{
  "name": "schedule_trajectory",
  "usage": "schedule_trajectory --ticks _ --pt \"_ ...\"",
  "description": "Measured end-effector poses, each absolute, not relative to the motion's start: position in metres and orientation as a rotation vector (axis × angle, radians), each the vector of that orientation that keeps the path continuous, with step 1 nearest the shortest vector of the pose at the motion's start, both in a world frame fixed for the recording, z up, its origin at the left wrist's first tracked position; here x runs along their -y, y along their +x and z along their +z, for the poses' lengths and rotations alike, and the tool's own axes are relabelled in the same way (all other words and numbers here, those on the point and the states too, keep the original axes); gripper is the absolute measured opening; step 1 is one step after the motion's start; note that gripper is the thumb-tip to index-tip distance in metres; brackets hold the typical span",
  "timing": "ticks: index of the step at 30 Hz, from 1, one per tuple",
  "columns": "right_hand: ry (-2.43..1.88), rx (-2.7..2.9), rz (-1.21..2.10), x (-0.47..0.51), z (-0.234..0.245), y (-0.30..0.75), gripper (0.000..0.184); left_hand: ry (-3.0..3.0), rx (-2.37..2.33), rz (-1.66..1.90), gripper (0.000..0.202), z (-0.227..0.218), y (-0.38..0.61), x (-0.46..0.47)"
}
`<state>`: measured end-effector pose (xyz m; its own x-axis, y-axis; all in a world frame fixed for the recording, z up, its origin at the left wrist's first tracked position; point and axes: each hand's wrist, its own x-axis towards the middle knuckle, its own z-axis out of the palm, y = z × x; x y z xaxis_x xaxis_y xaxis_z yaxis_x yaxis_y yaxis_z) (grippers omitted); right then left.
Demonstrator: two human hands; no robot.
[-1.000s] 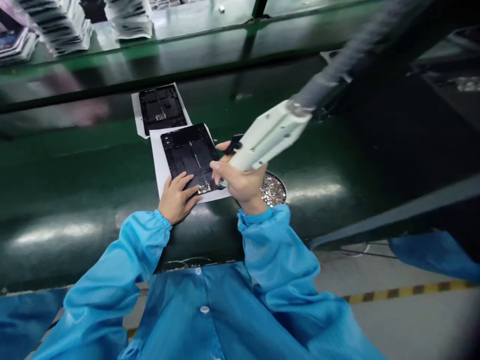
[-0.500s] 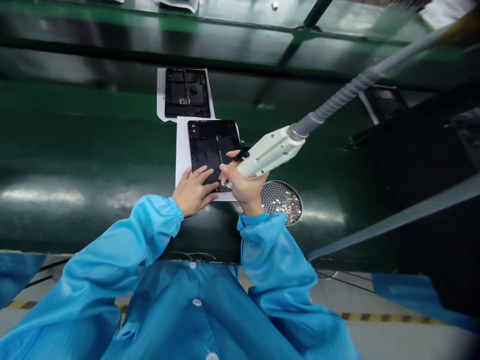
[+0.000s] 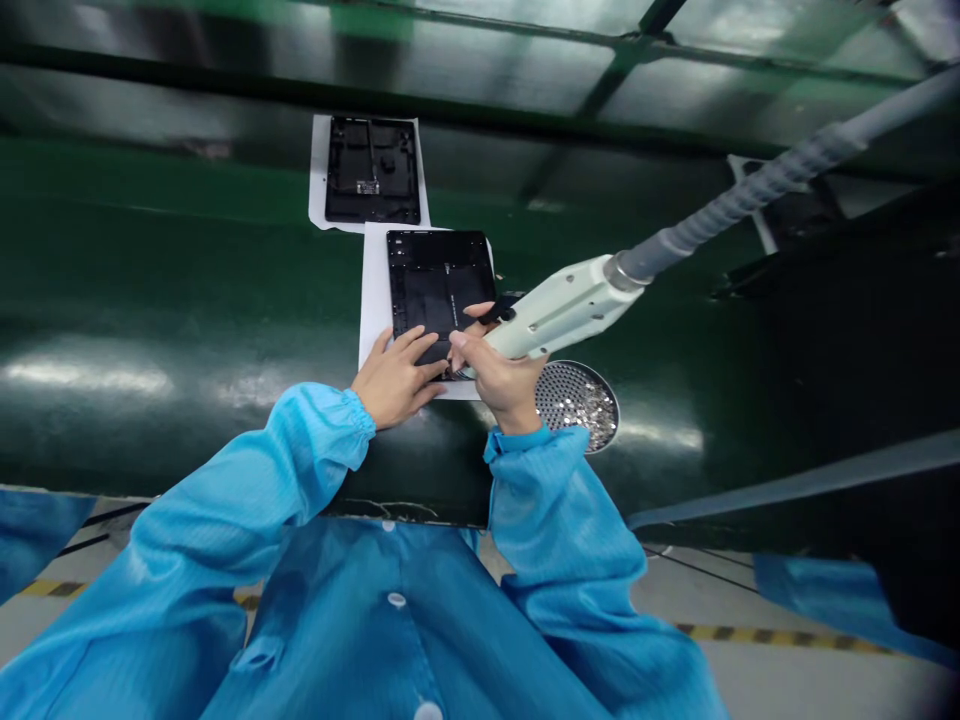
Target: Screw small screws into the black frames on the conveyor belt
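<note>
A black flat panel [image 3: 433, 280] lies on a white sheet [image 3: 373, 300] on the dark green belt [image 3: 187, 300]. My left hand [image 3: 395, 378] rests flat on the panel's near edge with fingers spread. My right hand [image 3: 501, 378] is wrapped round the handle of a pale electric screwdriver [image 3: 561, 305], whose tip points down at the panel's near right corner. A grey ribbed hose [image 3: 757, 190] runs from the tool up to the right. Both arms wear blue sleeves.
A second black panel [image 3: 371, 170] on its own white sheet lies further along the belt. A round metal dish of small screws [image 3: 579, 402] sits just right of my right hand. Another person's blue sleeve [image 3: 825, 600] shows at the lower right. Floor with a yellow-black stripe runs below.
The view has swung, so the panels now lie straighter and higher in the picture. Both hands stay on the near panel, and the screwdriver remains at its near right corner.
</note>
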<state>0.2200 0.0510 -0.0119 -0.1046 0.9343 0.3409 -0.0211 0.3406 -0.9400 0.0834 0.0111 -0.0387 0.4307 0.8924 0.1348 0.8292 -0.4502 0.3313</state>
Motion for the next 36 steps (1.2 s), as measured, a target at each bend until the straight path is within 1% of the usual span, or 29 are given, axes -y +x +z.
schedule_trajectory --ticks 18,23,26,28,31,36 --pt "-0.874 1.423 1.088 -0.052 -0.015 0.221 0.031 2.47 -1.52 0.455 0.033 -0.041 0.082 -0.011" --pt "-0.861 1.391 1.135 -0.052 -0.014 0.221 0.03 2.472 -1.521 0.449 0.034 -0.04 0.081 -0.011" --pt "-0.856 1.348 1.151 -0.052 -0.014 0.217 0.025 2.478 -1.517 0.431 0.035 -0.039 0.08 -0.012" --pt "-0.868 1.309 1.132 -0.053 -0.013 0.215 0.022 2.482 -1.519 0.426 0.035 -0.039 0.08 -0.012" --pt "-0.876 1.267 1.077 -0.055 -0.009 0.217 0.024 2.492 -1.533 0.43 0.036 -0.039 0.078 -0.011" --pt "-0.863 1.185 0.905 -0.057 -0.001 0.236 0.023 2.525 -1.512 0.482 0.033 -0.043 0.071 0.0"
